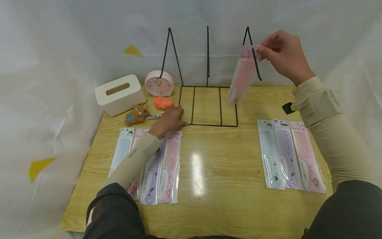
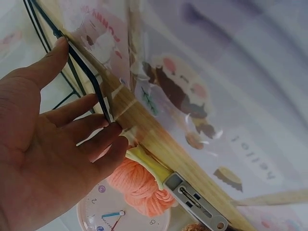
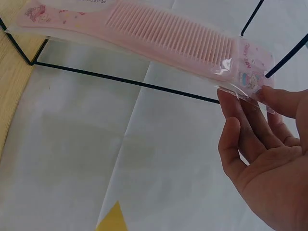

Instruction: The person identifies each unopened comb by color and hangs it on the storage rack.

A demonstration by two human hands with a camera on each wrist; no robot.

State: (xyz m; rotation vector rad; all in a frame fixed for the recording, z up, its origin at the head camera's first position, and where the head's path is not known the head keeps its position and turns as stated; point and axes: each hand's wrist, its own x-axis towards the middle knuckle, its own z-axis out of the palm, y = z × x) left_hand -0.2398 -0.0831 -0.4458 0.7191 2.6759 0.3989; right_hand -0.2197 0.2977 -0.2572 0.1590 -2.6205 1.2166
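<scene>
My right hand (image 1: 286, 54) pinches the top corner of a packaged pink comb (image 1: 244, 73) between thumb and fingers. The package slants down at the right prong of a black wire display rack (image 1: 207, 125), and the prong's free end stands out in front of its printed header. In the right wrist view the pink comb (image 3: 168, 43) lies lengthwise inside clear plastic, teeth visible. My left hand (image 1: 170, 121) rests at the rack's front left corner. Up close, its thumb and extended fingertips touch the black wire (image 2: 89, 74) at spread-apart points.
Packaged combs in blue, pink and purple (image 1: 153, 176) lie left; three more, including a purple one (image 1: 286, 152), lie right. Behind my left hand are a tissue box (image 1: 122, 96), pink clock (image 1: 159, 84), orange yarn (image 1: 162, 103), brown plush bear (image 1: 137, 114) and yellow-handled metal tool (image 2: 192, 197).
</scene>
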